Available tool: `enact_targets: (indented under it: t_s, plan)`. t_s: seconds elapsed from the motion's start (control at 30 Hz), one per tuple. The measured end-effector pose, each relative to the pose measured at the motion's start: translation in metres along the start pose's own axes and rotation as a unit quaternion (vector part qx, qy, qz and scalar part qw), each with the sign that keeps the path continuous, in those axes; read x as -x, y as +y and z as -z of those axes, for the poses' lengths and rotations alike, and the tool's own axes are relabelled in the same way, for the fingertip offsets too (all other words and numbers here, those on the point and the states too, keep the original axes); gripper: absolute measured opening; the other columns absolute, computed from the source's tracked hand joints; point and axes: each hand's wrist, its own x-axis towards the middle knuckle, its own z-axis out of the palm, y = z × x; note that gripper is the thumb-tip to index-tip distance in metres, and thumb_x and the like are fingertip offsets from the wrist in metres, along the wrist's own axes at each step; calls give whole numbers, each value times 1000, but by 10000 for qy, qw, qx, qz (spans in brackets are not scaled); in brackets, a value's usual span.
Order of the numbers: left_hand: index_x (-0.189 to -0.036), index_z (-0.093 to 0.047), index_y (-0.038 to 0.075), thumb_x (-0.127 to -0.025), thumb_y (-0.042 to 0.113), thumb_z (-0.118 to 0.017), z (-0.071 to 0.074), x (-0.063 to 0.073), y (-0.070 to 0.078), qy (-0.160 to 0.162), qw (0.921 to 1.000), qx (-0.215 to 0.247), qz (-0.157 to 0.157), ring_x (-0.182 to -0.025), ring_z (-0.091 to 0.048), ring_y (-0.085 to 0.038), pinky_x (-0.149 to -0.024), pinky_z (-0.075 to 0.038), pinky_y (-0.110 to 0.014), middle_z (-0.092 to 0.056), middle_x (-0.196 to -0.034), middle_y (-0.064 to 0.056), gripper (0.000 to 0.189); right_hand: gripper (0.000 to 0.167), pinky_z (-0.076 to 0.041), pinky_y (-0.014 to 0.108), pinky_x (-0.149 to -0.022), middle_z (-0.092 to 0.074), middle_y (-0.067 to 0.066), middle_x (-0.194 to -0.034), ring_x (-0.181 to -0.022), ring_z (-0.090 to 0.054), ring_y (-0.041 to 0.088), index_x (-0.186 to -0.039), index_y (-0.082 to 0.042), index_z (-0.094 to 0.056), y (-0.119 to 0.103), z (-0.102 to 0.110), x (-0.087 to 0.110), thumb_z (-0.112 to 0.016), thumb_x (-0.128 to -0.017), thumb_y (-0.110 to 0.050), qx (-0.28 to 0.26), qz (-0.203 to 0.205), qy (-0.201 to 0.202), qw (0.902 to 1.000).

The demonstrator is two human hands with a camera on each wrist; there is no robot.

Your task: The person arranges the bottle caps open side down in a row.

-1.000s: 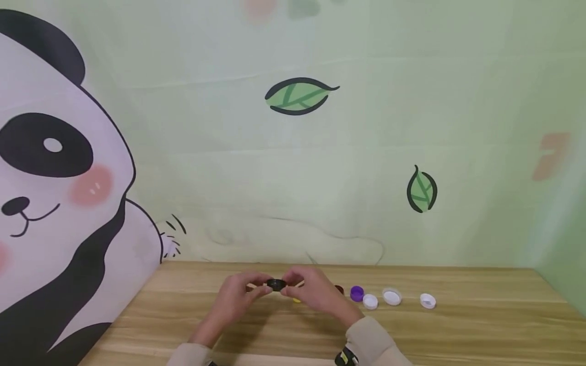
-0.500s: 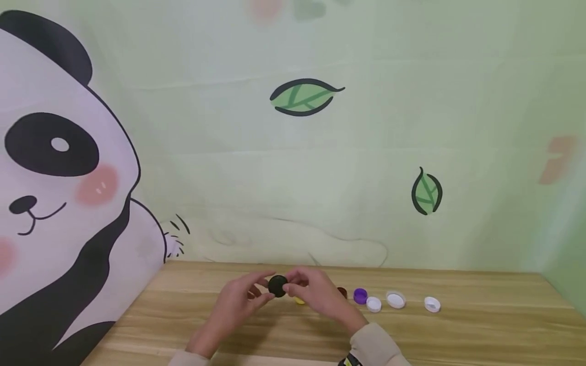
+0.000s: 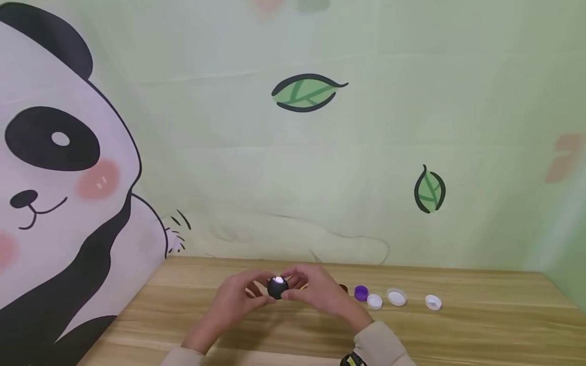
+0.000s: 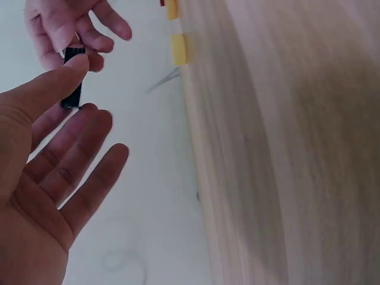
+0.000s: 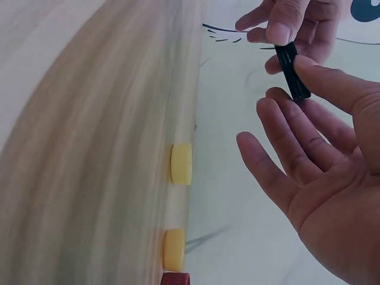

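Observation:
Between my two hands, above the wooden table, is a round black bottle cap (image 3: 277,291). Its flat face is turned toward the head camera, and a bright glint shows near its top. My left hand (image 3: 234,297) pinches the cap's left edge between thumb and fingers. On the opposite edge, the thumb and fingers of my right hand (image 3: 320,294) pinch it too. Both wrist views show the black cap (image 4: 72,92) side-on, with ridges along its rim. The other fingers of each hand are spread loosely away from it.
Right of my hands on the wooden table (image 3: 480,325) lie a purple cap (image 3: 361,293) and several white caps (image 3: 374,302). Behind my right hand are a yellow cap (image 5: 181,164), an orange-yellow cap (image 5: 174,249) and a dark red one (image 5: 176,279). A panda-printed backdrop (image 3: 220,178) rises behind.
The black cap has been tilted from nearly edge-on, so its round face now shows to the head camera with a glint. Both hands keep their pinch and hardly shift.

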Motion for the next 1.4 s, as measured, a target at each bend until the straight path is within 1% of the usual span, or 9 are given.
enact_targets:
  t_s: [0.13, 0.23, 0.33, 0.5, 0.63, 0.9, 1.0, 1.13, 1.4]
  plan:
    - [-111, -79, 14, -84, 13, -93, 3, 1, 2, -290, 9989, 281, 241, -75, -71, -7, -69, -60, -28, -76, -108, -1, 31, 27, -57, 30, -81, -74, 0, -97, -91, -69, 16, -117, -6, -74, -2, 0, 2, -84, -92, -5, 210, 68, -178, 9996]
    - [-111, -80, 14, -83, 16, -93, 5, 1, 2, -559, 9969, 436, 353, -76, -71, -9, -66, -60, -28, -74, -108, -1, 30, 24, -58, 28, -79, -73, 0, -96, -91, -68, 14, -113, -8, -75, -3, 1, 4, -85, -91, -6, 262, 3, -279, 9993]
    - [-110, -81, 15, -82, 16, -94, 5, 3, 0, -847, 9936, 570, 475, -76, -71, -9, -64, -59, -28, -74, -106, 0, 31, 24, -57, 28, -77, -72, -1, -94, -86, -67, 12, -110, -8, -74, -3, 1, 7, -86, -89, -6, 267, -77, -423, 9987]
    - [-110, -80, 14, -82, 16, -94, 3, 5, -3, -1291, 9876, 702, 545, -77, -70, -8, -65, -58, -28, -76, -103, 3, 31, 27, -56, 27, -78, -72, -2, -92, -83, -66, 10, -110, -7, -73, 0, 0, 14, -88, -88, -9, 219, -293, -630, 9973]
    - [-110, -79, 15, -82, 16, -94, 1, 8, -4, -1533, 9839, 713, 572, -76, -69, -8, -68, -57, -27, -77, -101, 5, 31, 27, -56, 26, -79, -72, -1, -92, -83, -66, 10, -110, -7, -73, 1, -3, 17, -88, -87, -8, 180, -332, -711, 9968]
    - [-108, -79, 16, -81, 18, -94, 1, 10, -8, -1877, 9778, 657, 658, -80, -70, -8, -72, -57, -27, -76, -101, 9, 31, 24, -55, 24, -79, -71, -1, -91, -83, -66, 9, -106, -6, -72, 4, -10, 19, -88, -87, -6, -18, -506, -944, 9942]
    - [-108, -79, 16, -81, 18, -95, 2, 12, -9, -1979, 9757, 637, 694, -82, -69, -9, -73, -57, -28, -76, -100, 10, 31, 24, -55, 24, -79, -70, -3, -90, -82, -65, 9, -106, -6, -72, 6, -13, 19, -88, -87, -6, 17, -554, -1022, 9932]
    - [-107, -79, 16, -80, 17, -95, 2, 13, -9, -2046, 9746, 596, 693, -83, -70, -9, -75, -57, -28, -76, -99, 10, 32, 23, -54, 23, -78, -69, -4, -88, -81, -64, 8, -105, -6, -72, 9, -17, 18, -88, -87, -6, 38, -632, -1083, 9921]
    - [-108, -78, 15, -80, 15, -95, 1, 13, -10, -2206, 9693, 725, 805, -83, -69, -9, -77, -57, -29, -74, -97, 9, 32, 22, -53, 23, -77, -69, -3, -88, -81, -63, 7, -104, -6, -72, 9, -20, 20, -88, -87, -5, 103, -583, -1054, 9927]
